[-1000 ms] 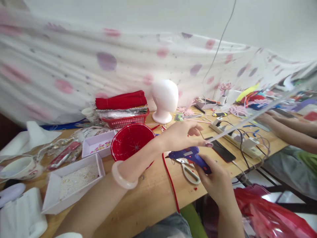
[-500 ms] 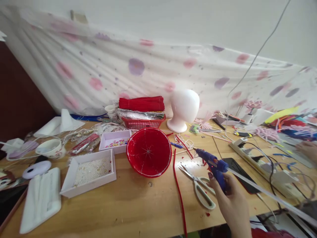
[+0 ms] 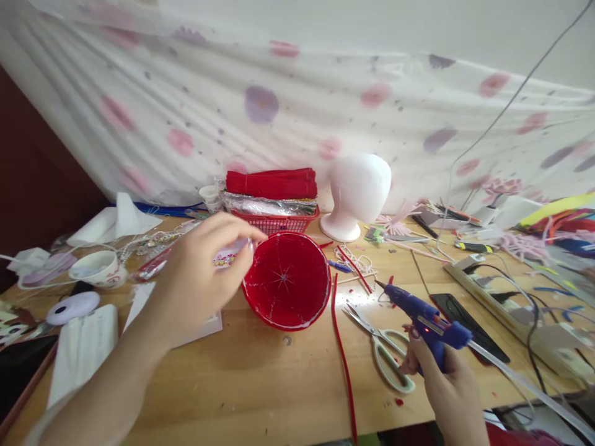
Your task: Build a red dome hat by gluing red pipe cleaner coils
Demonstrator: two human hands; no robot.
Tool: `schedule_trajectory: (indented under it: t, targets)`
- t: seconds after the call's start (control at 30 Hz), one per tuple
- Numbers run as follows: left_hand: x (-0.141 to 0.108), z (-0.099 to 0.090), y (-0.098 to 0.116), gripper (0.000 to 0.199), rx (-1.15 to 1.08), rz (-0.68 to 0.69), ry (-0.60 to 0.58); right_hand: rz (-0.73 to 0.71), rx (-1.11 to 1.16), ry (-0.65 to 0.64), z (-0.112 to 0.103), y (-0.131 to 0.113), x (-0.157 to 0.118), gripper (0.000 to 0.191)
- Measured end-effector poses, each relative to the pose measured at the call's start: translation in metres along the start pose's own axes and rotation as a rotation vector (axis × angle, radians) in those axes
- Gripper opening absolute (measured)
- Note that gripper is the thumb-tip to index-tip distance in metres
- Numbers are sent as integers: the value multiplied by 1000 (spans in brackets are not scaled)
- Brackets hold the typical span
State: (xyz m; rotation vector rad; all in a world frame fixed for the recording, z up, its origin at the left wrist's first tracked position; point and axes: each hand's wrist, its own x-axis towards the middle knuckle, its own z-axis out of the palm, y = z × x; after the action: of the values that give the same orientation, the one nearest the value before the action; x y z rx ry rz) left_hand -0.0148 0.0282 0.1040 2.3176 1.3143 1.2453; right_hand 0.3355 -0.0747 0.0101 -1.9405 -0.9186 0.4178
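Fingers (image 3: 411, 364) of the right hand (image 3: 450, 385), lower right of frame, are wrapped round the handle of a glue gun. Left hand (image 3: 198, 275), left of centre, is blurred: thumb and index tips sit at the bowl's left rim, the rest half curled. Can't tell if they grip, touch or just hover.

Big to small:

- Table (image 3: 223, 396): fills the lower half of frame, wood top.
- Foam head (image 3: 359, 186): white, upright, right of centre, behind the bowl.
- Red bowl (image 3: 284, 303): centre of frame, on the table. Mouth faces up and a bit toward the camera. Round, so no real long axis. Pale streaks inside, star-shaped pattern at the bottom.
- Glue gun (image 3: 421, 314): right of centre, held above the table. Nozzle points to upper left; long axis runs down to lower right, glue stick trailing out that way. Red light on.
- Phone (image 3: 458, 308): dark, right side, beyond the gun.
- Scissors (image 3: 375, 333): between bowl and gun, blades to upper left.
- Red strip (image 3: 344, 365): just right of the bowl, running down to the bottom edge.

My read: step in hand is reaching for the bowl, gun ready. Next move calls for a firm rim pinch, skin clear of the nozzle.
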Motion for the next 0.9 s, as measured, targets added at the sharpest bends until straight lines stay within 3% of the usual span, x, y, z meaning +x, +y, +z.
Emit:
schedule_trajectory:
  t: [0.1, 0.2, 0.33, 0.47, 0.6, 0.73, 0.9]
  targets:
    - [73, 36, -32, 27, -79, -36, -80, -9, 150, -132, -1, 0, -2, 51]
    - [100, 74, -60, 38, -182, -57, -295, 72, 280, -199, -1, -2, -9, 52]
    - [98, 93, -68, 47, -307, -96, -549, 124, 359, -199, -6, -2, -18, 43]
    - [89, 89, -49, 39, -379, -76, -668, -28, 372, -247, -9, -14, -30, 30]
    - [85, 94, -35, 36, -466, -24, -709, -141, 272, -297, 3, -41, -40, 29]
    - [81, 106, -32, 43, -551, 30, -724, -230, 54, -474, 28, -63, -32, 39]
    - [77, 111, -23, 40, -539, 50, -637, -404, -81, -473, 62, -76, -18, 37]
